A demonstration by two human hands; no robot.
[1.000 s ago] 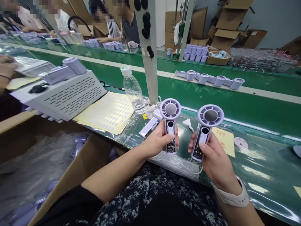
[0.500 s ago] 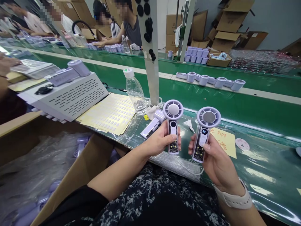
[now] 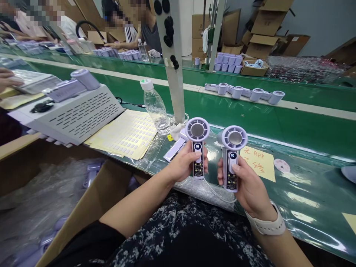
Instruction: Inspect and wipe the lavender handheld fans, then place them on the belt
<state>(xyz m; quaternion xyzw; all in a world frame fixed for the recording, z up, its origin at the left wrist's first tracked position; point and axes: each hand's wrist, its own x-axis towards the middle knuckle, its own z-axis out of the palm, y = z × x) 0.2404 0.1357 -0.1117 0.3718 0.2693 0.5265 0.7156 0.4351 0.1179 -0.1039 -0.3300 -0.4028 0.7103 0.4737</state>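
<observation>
Two lavender handheld fans are held upright side by side above the green bench. My left hand is closed round the handle of the left fan, its thumb on the white button strip. Round the other handle my right hand is closed, thumb low on the button of the right fan. Both small round displays read 20, and circuit boards show through the handle fronts. Behind my left hand another lavender fan lies on the bench, partly hidden. A white cable curves below the two fans.
A water bottle stands beside sticker sheets and a slotted grey box. Several fans lie along the line ahead. A yellow note is at right. An open carton with fans sits lower left. Co-workers sit across.
The left fan's display, dark before, now shows 20. The right fan has turned, showing more of its head's side. Both fans sit slightly further left in view, and the whole view has shifted.
</observation>
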